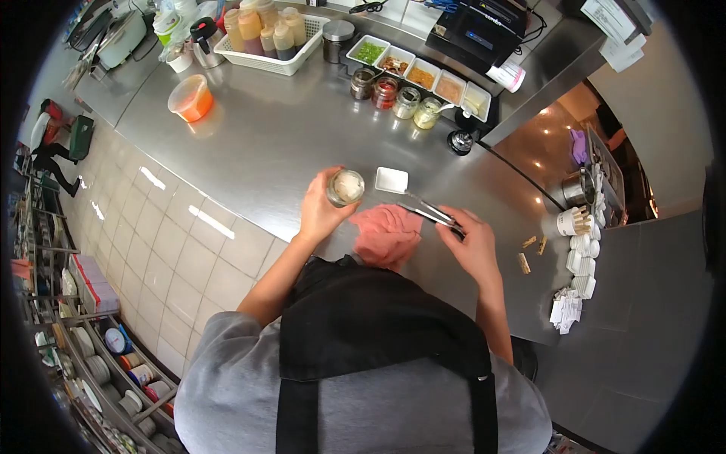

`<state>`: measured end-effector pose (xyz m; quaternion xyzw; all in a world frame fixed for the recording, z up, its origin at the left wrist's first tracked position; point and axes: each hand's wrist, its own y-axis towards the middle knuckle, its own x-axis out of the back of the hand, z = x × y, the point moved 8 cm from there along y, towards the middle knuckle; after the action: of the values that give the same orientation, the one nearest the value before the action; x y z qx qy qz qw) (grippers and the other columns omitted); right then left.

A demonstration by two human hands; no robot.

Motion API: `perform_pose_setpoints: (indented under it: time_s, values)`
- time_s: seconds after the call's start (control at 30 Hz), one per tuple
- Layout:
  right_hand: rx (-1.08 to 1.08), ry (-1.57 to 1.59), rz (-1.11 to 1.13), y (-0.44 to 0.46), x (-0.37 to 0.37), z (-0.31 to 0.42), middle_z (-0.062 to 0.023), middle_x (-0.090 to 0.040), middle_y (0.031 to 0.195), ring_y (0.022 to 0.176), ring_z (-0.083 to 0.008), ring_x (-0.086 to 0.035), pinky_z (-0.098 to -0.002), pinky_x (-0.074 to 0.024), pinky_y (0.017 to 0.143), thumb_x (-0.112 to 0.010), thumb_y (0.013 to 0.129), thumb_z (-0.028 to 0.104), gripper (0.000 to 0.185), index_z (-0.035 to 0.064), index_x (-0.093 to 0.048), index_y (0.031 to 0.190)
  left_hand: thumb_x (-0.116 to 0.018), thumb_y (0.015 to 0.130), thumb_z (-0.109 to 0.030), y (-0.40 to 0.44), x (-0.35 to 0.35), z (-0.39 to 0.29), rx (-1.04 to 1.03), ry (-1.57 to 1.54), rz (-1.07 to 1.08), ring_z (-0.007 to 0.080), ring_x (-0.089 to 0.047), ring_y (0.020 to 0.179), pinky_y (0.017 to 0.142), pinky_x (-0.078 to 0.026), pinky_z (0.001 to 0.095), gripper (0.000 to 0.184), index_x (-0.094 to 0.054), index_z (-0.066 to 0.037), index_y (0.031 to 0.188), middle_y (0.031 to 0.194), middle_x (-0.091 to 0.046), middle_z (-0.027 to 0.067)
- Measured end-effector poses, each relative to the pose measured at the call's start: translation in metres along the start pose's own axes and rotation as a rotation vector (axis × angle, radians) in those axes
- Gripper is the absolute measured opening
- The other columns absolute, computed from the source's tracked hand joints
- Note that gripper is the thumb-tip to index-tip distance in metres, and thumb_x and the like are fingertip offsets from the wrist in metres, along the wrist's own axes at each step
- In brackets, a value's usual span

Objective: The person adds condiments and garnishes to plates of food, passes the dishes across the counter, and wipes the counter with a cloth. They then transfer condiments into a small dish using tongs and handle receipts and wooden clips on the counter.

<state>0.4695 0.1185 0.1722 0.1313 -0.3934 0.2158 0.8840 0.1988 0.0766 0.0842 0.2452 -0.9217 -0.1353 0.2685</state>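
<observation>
My left hand (321, 206) is wrapped round a small open glass jar (346, 187) with pale, whitish contents. In my right hand (470, 240) is a pair of metal tongs (428, 209), gripped near the handle end and pointing left. The tips of the tongs come close to a small white square dish (392, 180); I cannot tell whether they touch it. A crumpled pink cloth (387, 236) lies on the steel counter (265, 144) between my hands, just below the dish.
Along the back stand several jars (385, 92), white trays of chopped toppings (420, 74), a basket of squeeze bottles (291, 66) and a black printer (480, 34). An orange-filled tub (190, 98) sits left. Clothespins (524, 262) and small white dishes (581, 265) lie right. A person (54, 144) is far left.
</observation>
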Motion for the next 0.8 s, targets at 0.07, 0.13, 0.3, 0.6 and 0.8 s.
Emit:
perform_pose_setpoints:
  time_s: [0.07, 0.13, 0.3, 0.6, 0.8]
  values:
    - [0.062, -0.120, -0.118, 0.005, 0.013, 0.029, -0.0063, -0.062, 0.081, 0.073, -0.0228, -0.063, -0.0330, -0.0483, 0.061, -0.068, 0.080, 0.023, 0.028, 0.0110, -0.067, 0.105, -0.081, 0.062, -0.018, 0.003, -0.004, -0.007, -0.020, 0.070, 0.040, 0.0316, -0.058, 0.103, 0.088, -0.047, 0.0405, 0.062, -0.052, -0.004, 0.115, 0.112, -0.061, 0.0112]
    - [0.195, -0.215, -0.172, 0.012, 0.007, 0.049, -0.0041, -0.060, 0.079, 0.072, -0.0209, -0.062, -0.0329, -0.0490, 0.060, -0.068, 0.080, 0.023, 0.027, 0.0112, -0.067, 0.105, -0.080, 0.063, -0.019, 0.006, -0.010, -0.018, -0.122, 0.126, 0.059, 0.0323, -0.057, 0.103, 0.087, -0.046, 0.0414, 0.061, -0.052, -0.005, 0.116, 0.112, -0.061, 0.0109]
    - [0.379, -0.457, -0.133, 0.025, -0.027, 0.085, -0.0049, -0.058, 0.079, 0.074, -0.0209, -0.061, -0.0336, -0.0506, 0.060, -0.066, 0.079, 0.019, 0.029, 0.0070, -0.065, 0.105, -0.077, 0.062, -0.016, 0.010, -0.019, -0.028, -0.192, 0.128, 0.048, 0.0316, -0.055, 0.107, 0.090, -0.045, 0.0410, 0.061, -0.051, -0.006, 0.116, 0.115, -0.060, 0.0102]
    - [0.339, -0.637, -0.126, 0.036, -0.063, 0.079, -0.0065, -0.058, 0.078, 0.074, -0.0223, -0.062, -0.0335, -0.0519, 0.061, -0.065, 0.079, 0.020, 0.031, 0.0017, -0.063, 0.104, -0.076, 0.059, -0.012, 0.009, -0.022, -0.038, -0.248, 0.259, 0.067, 0.0302, -0.051, 0.115, 0.094, -0.041, 0.0411, 0.067, -0.048, -0.008, 0.119, 0.124, -0.056, 0.0070]
    - [0.252, -0.527, 0.014, 0.047, -0.065, 0.065, -0.0118, -0.063, 0.083, 0.076, -0.0272, -0.065, -0.0379, -0.0534, 0.063, -0.063, 0.079, 0.021, 0.029, 0.0009, -0.063, 0.100, -0.074, 0.059, -0.011, 0.009, -0.026, -0.039, -0.332, 0.310, 0.115, 0.0293, -0.048, 0.119, 0.094, -0.040, 0.0408, 0.068, -0.046, -0.009, 0.121, 0.127, -0.054, 0.0060]
